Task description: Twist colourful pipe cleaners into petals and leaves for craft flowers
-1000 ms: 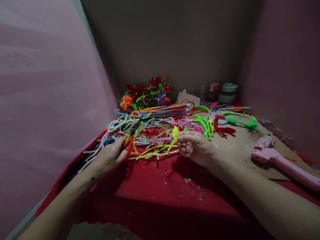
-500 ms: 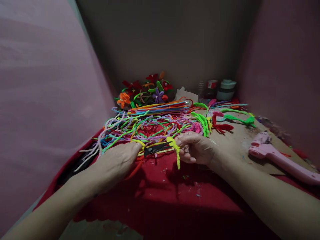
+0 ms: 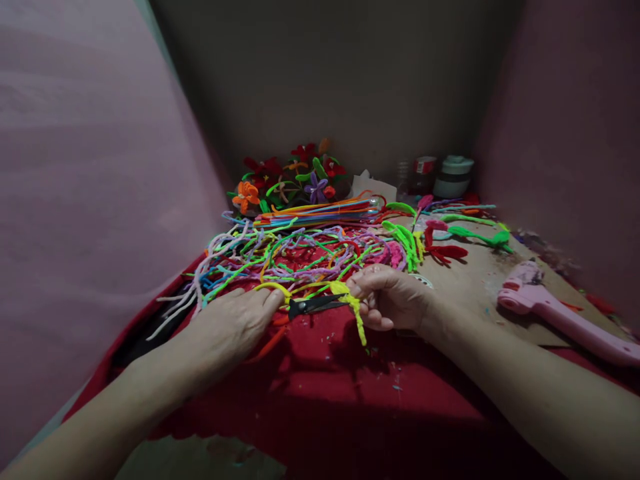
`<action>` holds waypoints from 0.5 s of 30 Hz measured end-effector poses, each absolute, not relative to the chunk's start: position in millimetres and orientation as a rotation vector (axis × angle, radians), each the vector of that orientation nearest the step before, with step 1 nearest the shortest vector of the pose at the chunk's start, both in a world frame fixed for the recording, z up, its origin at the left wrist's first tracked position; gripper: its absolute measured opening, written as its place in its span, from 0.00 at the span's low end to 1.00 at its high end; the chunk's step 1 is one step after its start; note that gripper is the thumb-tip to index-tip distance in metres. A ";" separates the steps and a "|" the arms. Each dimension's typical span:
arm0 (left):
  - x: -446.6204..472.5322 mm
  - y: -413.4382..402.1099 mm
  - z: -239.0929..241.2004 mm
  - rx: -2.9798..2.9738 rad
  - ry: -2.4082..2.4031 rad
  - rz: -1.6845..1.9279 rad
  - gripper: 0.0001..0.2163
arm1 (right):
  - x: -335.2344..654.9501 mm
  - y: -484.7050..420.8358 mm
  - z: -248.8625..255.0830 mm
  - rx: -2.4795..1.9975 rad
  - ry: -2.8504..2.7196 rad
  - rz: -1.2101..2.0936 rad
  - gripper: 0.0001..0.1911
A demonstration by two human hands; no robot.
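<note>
My left hand [image 3: 245, 317] is wrapped round a pair of scissors, its fingers hiding most of the handles. The dark blades [image 3: 316, 305] point right and their tips meet a yellow pipe-cleaner piece [image 3: 354, 307]. My right hand [image 3: 387, 300] pinches that fuzzy piece between thumb and fingers, and one end of it dangles below. A yellow strip [image 3: 274, 287] shows by my left thumb; whether it belongs to the scissors I cannot tell. Behind both hands spreads a tangle of coloured pipe cleaners [image 3: 300, 273].
A pink glue gun-like tool [image 3: 565, 317] lies on the cardboard [image 3: 465, 293] at right. Finished pipe-cleaner flowers [image 3: 315, 190] stand at the back left, behind a bundle of straight stems [image 3: 320, 212]. A lidded cup [image 3: 453, 177] is at the back right. Red cloth [image 3: 320, 373] covers the table.
The scissor blades look closer together. The yellow piece has dipped slightly, and its dangling end has swung a little right.
</note>
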State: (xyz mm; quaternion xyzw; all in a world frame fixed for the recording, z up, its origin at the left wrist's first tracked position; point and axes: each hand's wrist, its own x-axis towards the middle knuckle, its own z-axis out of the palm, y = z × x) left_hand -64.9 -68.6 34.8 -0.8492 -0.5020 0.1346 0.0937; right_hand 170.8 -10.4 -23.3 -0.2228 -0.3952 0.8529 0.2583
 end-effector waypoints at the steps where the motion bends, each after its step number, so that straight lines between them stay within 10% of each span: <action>1: -64.4 -68.5 34.8 -2.509 -1.473 0.411 0.11 | 170.8 -10.7 -23.5 -0.600 -1.074 2.318 0.08; 15: -68.9 -69.5 34.8 -2.419 -1.269 0.513 0.15 | 173.1 -10.9 -27.3 -0.471 -1.066 2.492 0.05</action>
